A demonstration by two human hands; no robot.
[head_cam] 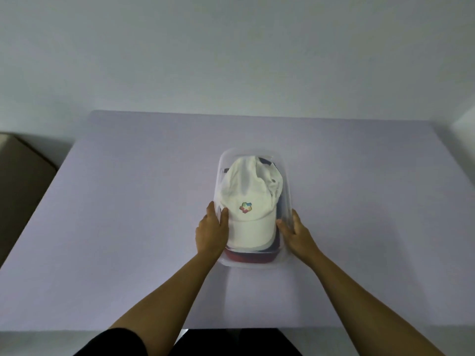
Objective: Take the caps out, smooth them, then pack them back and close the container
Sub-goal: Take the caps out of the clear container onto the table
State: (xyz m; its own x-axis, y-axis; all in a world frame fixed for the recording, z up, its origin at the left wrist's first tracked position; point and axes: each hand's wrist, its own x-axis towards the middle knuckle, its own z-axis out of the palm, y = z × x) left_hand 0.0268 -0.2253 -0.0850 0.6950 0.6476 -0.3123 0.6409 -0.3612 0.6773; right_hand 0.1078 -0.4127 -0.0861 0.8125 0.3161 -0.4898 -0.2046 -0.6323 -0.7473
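Caps point(250, 201) lie stacked in the container point(288, 176), which sits centrally on the table point(128, 201).

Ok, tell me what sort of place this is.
Probably a plain indoor room used as a workstation: a bare pale wall, a large lilac table, and a clear container of caps on it.

The light was dim, even and cool, giving the wall point(231, 47) and table point(128, 214) a bluish-lilac cast, with the white cap point(250, 199) the brightest spot and the frame darkening toward its left side and lower edge. Only faint, soft shadows showed, the clearest on the table just below the near end of the clear container point(288, 181). The whole picture was soft and slightly noisy, and the wide lens splayed the table's side edges outward.
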